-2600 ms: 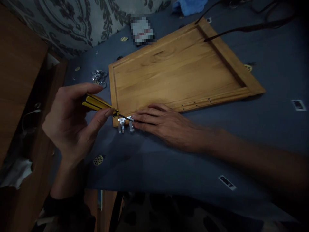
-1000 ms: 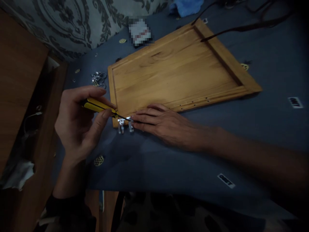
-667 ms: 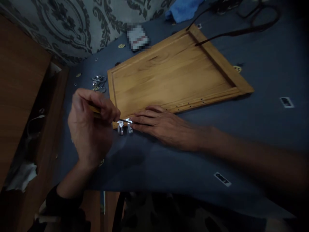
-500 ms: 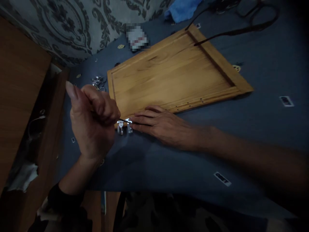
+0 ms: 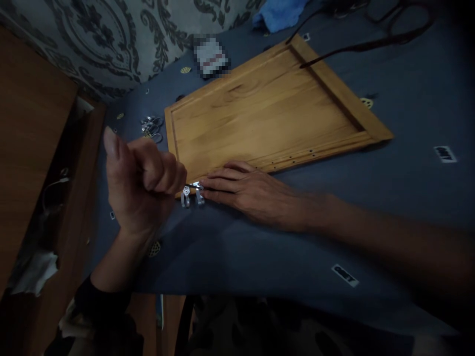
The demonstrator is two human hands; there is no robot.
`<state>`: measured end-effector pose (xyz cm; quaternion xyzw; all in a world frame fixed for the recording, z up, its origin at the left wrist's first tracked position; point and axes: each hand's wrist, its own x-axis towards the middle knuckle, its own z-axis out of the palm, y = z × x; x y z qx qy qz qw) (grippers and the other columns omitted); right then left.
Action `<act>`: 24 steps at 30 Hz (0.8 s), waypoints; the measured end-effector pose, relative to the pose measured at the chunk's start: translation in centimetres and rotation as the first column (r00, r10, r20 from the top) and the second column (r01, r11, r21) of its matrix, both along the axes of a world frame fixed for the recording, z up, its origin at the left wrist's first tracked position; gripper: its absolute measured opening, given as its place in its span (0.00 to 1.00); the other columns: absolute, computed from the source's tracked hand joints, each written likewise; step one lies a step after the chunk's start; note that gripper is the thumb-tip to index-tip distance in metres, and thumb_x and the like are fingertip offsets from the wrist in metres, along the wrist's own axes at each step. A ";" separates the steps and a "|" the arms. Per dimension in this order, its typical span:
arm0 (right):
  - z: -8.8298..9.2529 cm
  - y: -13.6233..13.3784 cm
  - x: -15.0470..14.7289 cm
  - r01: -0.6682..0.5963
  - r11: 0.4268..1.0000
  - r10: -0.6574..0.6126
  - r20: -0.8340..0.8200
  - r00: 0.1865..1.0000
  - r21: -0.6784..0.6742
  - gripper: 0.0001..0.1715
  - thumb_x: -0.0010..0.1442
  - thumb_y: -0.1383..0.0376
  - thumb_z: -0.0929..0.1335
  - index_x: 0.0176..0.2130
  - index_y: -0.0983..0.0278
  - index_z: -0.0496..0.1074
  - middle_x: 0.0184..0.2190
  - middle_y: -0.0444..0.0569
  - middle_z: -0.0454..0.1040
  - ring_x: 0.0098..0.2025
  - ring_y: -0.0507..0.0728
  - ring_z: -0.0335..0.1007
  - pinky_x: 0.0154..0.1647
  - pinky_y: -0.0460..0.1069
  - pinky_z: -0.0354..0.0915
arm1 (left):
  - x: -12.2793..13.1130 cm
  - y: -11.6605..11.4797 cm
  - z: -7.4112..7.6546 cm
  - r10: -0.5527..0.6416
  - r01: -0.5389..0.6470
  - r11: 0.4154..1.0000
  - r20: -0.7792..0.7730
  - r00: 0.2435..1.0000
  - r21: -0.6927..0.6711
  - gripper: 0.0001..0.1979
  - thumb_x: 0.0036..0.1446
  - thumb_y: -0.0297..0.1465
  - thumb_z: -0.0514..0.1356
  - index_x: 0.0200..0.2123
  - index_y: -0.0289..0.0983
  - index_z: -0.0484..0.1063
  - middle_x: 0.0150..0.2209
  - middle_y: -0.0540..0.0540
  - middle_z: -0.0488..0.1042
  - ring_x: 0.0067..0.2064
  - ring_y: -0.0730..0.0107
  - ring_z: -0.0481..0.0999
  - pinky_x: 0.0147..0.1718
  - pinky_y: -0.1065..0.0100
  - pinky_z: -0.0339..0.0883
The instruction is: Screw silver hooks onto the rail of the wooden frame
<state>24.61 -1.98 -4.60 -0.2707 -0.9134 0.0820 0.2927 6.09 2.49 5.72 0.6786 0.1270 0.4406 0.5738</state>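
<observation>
My left hand (image 5: 139,185) is a closed fist around a screwdriver (image 5: 191,186); only its thin dark shaft shows, the handle being hidden in the fingers. The shaft's tip meets a metal bracket (image 5: 199,198) at the near left edge of a framed wooden board (image 5: 256,113). A second, similar metal bracket (image 5: 186,196) sits just left of it, below the shaft. My right hand (image 5: 256,195) lies flat with fingers stretched over the board's near edge, its fingertips at the right bracket.
Several loose metal clips (image 5: 151,127) lie left of the board. Behind it are a blurred-out pack (image 5: 211,57) and a blue cloth (image 5: 280,15). A dark strap (image 5: 356,48) crosses the board's far right corner. Patterned blue cloth (image 5: 401,207) covers the table.
My left fist has shifted slightly and appears turned a little, still around the screwdriver. The right hand and the brackets stay nearly in place; the view has moved slightly.
</observation>
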 end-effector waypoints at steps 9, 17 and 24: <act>0.1 -0.1 0.1 -0.014 1.000 0.013 -0.035 0.999 -0.020 0.27 0.70 0.72 0.63 0.66 0.65 0.70 0.64 0.58 0.74 0.68 0.64 0.65 0.66 0.64 0.59 | 0.5 -1.8 0.1 0.429 -0.430 0.896 -0.030 0.903 -0.108 0.33 0.66 0.54 0.61 0.18 0.39 0.58 0.15 0.55 0.47 0.16 0.78 0.50 0.16 0.69 0.50; 0.2 -0.1 0.2 -0.019 1.000 0.019 -0.003 1.000 -0.009 0.25 0.72 0.69 0.61 0.64 0.65 0.70 0.67 0.57 0.72 0.69 0.63 0.64 0.67 0.63 0.57 | -0.4 -2.3 0.6 0.430 -0.429 0.903 0.093 0.898 -0.037 0.30 0.73 0.47 0.54 0.21 0.38 0.65 0.16 0.55 0.50 0.17 0.76 0.53 0.16 0.68 0.53; -0.1 0.0 0.1 -0.012 1.000 0.012 0.003 1.000 0.004 0.25 0.71 0.70 0.62 0.65 0.65 0.69 0.66 0.57 0.72 0.69 0.64 0.64 0.67 0.63 0.57 | -0.2 -2.6 0.7 0.459 -0.459 0.888 0.008 0.888 -0.014 0.22 0.62 0.46 0.69 0.24 0.40 0.69 0.18 0.55 0.54 0.20 0.74 0.54 0.21 0.67 0.57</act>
